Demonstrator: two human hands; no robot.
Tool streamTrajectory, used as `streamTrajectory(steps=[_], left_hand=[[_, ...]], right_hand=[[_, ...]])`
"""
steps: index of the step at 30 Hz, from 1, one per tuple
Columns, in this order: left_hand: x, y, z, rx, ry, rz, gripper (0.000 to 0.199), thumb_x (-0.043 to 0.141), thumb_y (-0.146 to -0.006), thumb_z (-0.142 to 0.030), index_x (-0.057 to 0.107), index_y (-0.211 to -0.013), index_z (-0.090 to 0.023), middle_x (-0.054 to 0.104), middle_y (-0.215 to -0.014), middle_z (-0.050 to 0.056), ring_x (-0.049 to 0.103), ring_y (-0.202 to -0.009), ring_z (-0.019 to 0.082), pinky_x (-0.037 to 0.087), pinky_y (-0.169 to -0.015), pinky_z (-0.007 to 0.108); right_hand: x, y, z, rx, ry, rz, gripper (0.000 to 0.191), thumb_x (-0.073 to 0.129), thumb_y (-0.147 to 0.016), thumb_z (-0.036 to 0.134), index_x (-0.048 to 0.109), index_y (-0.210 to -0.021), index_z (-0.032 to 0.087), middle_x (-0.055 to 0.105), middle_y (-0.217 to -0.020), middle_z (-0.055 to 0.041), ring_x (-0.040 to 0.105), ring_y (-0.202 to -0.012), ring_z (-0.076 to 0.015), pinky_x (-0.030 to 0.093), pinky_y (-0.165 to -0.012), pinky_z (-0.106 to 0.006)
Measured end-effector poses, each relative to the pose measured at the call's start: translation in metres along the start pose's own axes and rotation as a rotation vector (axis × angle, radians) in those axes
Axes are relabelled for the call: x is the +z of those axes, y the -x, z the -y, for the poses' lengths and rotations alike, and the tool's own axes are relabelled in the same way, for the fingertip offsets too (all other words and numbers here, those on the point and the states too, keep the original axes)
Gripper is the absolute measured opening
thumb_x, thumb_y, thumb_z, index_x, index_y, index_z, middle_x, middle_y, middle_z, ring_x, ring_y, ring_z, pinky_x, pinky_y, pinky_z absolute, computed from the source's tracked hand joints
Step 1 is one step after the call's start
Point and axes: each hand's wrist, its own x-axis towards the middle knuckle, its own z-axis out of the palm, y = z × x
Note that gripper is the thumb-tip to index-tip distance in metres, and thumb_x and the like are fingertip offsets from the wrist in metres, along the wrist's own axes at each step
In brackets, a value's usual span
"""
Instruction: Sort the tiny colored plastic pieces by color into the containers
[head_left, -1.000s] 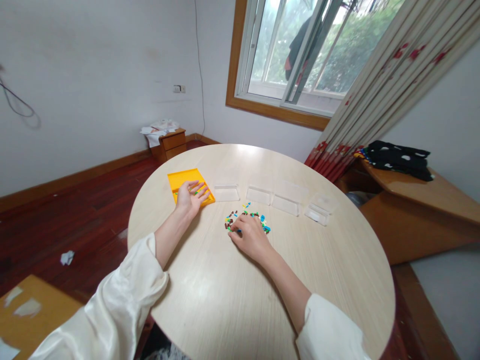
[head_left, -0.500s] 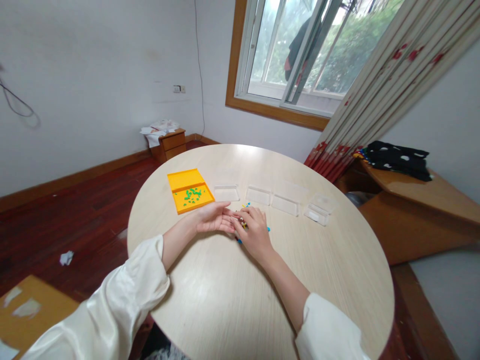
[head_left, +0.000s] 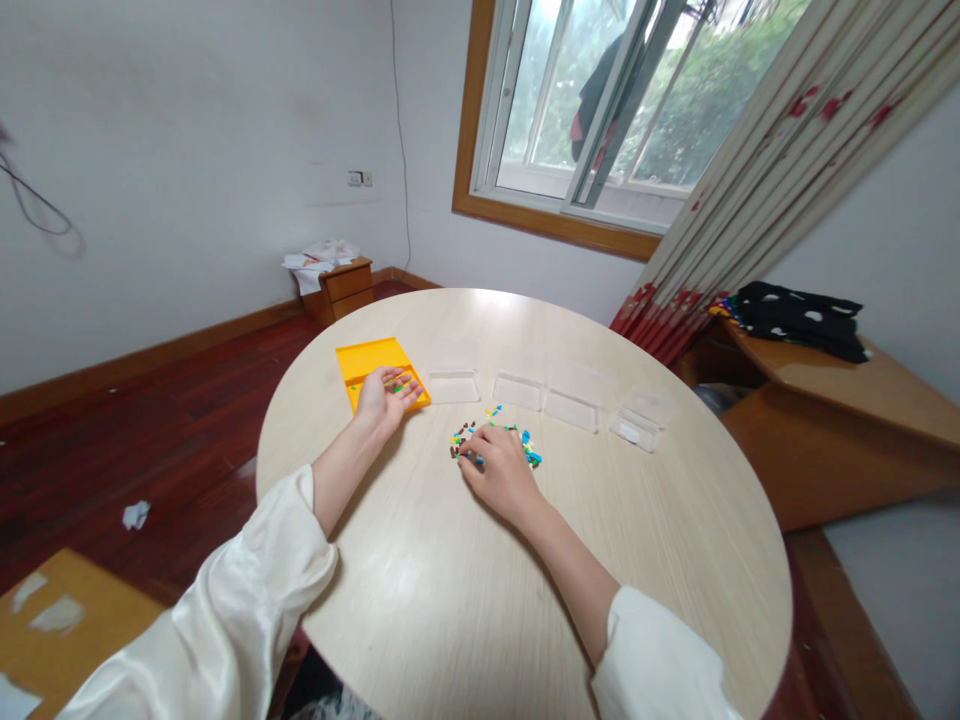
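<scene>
My left hand (head_left: 385,400) is over the yellow box (head_left: 371,352), palm turned partly up and fingers loosely spread. Small green pieces (head_left: 398,388) show by its fingers; whether they lie in the palm or in the box I cannot tell. My right hand (head_left: 499,472) rests, fingers bent, over a loose pile of tiny coloured pieces (head_left: 528,447), brown, blue, yellow and green. A gap shows between its thumb and forefinger, with pieces beneath. Some of the pile is hidden under this hand.
Several clear plastic boxes stand along the far side of the round table (head_left: 525,620), among them one clear box (head_left: 453,387) beside the yellow box and a small one (head_left: 634,430) at right. A wooden desk (head_left: 862,400) with dark cloth (head_left: 799,318) stands right of the table.
My left hand has moved left and away from my right hand, from beside the pile to over the yellow box. My right hand stays at the pile, more of which now shows.
</scene>
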Motion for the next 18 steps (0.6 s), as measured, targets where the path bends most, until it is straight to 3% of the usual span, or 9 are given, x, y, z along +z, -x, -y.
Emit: streamTrajectory(steps=[5, 12, 18], left_hand=[[-0.0031, 0.0000, -0.0035, 0.046, -0.022, -0.059, 0.007, 0.046, -0.075, -0.013, 0.047, -0.076, -0.019, 0.057, -0.071, 0.003, 0.058, -0.069, 0.015, 0.053, -0.068, 0.029], [-0.0029, -0.0001, -0.0034, 0.104, -0.084, -0.094, 0.005, 0.046, -0.076, -0.017, 0.045, -0.079, -0.021, 0.060, -0.084, 0.002, 0.058, -0.068, 0.016, 0.051, -0.069, 0.034], [-0.0008, 0.0013, -0.0005, -0.049, -0.108, 0.039, 0.008, 0.047, -0.070, -0.008, 0.051, -0.073, -0.014, 0.055, -0.064, 0.002, 0.054, -0.054, 0.011, 0.047, -0.055, 0.023]], right_hand=[[0.0027, 0.0002, 0.0016, 0.024, 0.022, 0.031, 0.008, 0.059, -0.080, 0.016, 0.066, -0.078, 0.019, 0.063, -0.087, -0.0051, 0.052, -0.088, -0.0187, 0.032, -0.078, -0.032], [0.0056, -0.0006, 0.0004, 0.023, 0.039, 0.022, 0.010, 0.058, -0.081, 0.015, 0.066, -0.077, 0.019, 0.063, -0.086, -0.0054, 0.053, -0.086, -0.0189, 0.032, -0.075, -0.032], [0.0085, -0.0009, -0.0007, -0.004, 0.050, 0.006, 0.012, 0.057, -0.083, 0.016, 0.065, -0.075, 0.019, 0.064, -0.085, -0.0050, 0.054, -0.085, -0.0189, 0.032, -0.075, -0.032]])
